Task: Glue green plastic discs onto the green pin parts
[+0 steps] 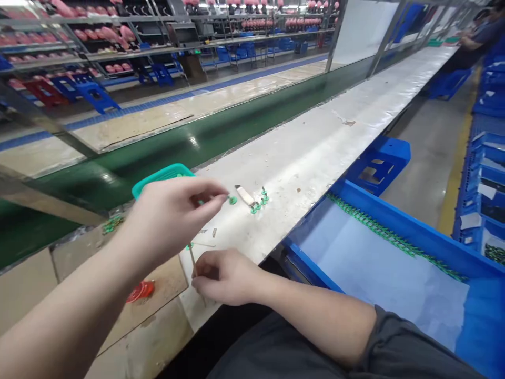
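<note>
My left hand (173, 210) is closed in a pinch above the white bench. At its fingertips is a small green disc-shaped piece (232, 200) with a short dark stem. Lower down, my right hand (226, 276) pinches a thin wooden stick (192, 260), held nearly upright. A small green piece (190, 246) sits at the stick's top end. Beyond my left fingertips lie several loose green pieces (259, 204) beside a pale, flat strip with dark ends (245, 196). A teal basket (163, 172) is partly hidden behind my left hand.
A blue tray (394, 216) at the right holds white paper and a row of green pieces (379, 231). A red object (141, 291) and a small green heap (113, 224) lie at the left. A blue stool (381, 158) stands beside the bench. Another person (475, 42) is far right.
</note>
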